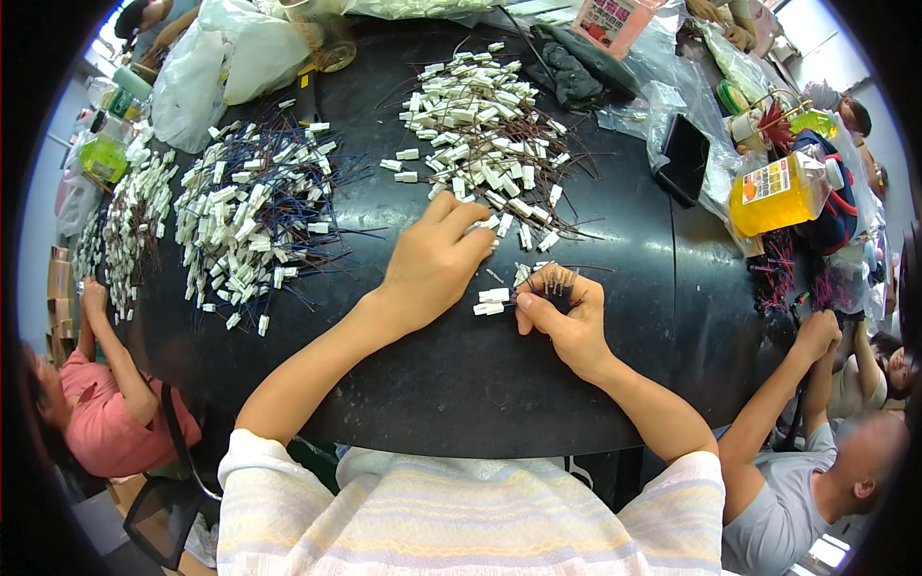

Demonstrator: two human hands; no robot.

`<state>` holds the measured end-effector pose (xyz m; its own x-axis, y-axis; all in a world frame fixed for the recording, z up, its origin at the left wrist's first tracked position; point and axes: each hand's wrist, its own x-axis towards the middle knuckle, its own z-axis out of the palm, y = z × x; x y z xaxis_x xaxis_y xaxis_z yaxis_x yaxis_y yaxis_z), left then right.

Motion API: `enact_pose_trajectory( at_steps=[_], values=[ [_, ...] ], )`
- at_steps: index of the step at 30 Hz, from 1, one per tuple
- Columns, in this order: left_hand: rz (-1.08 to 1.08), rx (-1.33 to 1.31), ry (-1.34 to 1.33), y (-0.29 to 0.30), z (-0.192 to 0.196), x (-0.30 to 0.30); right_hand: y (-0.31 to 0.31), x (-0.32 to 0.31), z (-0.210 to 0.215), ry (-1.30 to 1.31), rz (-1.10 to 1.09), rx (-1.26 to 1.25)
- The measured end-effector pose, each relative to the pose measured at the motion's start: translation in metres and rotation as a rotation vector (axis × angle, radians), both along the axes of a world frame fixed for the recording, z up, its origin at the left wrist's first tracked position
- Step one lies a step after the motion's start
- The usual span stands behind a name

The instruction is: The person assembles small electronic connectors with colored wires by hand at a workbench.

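My right hand point(565, 315) is closed around a bundle of thin dark wires point(558, 285) whose white connector plugs point(493, 301) stick out to its left, resting on the black table point(461, 374). My left hand point(434, 262) lies palm down with its fingers reaching into the near edge of a pile of white connectors with brown wires point(485, 134); whether it pinches one is hidden. The two hands are close together near the table's middle.
A second heap of white connectors with blue wires point(252, 206) lies at the left. A yellow liquid bottle point(780, 192), a black phone point(684, 158), dark cloth point(571, 65) and plastic bags point(226, 58) sit farther back. Other people work at left point(96, 394) and right point(816, 451).
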<state>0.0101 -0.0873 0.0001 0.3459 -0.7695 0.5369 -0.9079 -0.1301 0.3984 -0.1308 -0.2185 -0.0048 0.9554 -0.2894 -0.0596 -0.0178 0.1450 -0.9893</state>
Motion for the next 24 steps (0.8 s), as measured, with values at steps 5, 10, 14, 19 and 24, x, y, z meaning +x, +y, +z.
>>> enact_pose_trajectory(
  at_steps=[5,10,14,19,24],
  values=[
    [0.192,-0.136,0.813,0.024,0.03,-0.02,0.001,0.0,0.0,-0.012,0.003,-0.082],
    [0.099,-0.246,1.38,0.033,0.021,-0.022,0.001,0.001,-0.001,-0.097,0.071,-0.238],
    [0.07,-0.271,1.47,0.037,0.006,-0.024,0.006,0.004,-0.003,-0.043,0.022,-0.26],
    [0.046,-0.281,1.51,0.037,0.004,-0.026,0.006,0.003,0.005,-0.03,0.049,-0.289],
    [0.057,-0.271,1.491,0.037,0.008,-0.029,0.008,0.003,0.005,0.001,0.04,-0.277]
  ],
)
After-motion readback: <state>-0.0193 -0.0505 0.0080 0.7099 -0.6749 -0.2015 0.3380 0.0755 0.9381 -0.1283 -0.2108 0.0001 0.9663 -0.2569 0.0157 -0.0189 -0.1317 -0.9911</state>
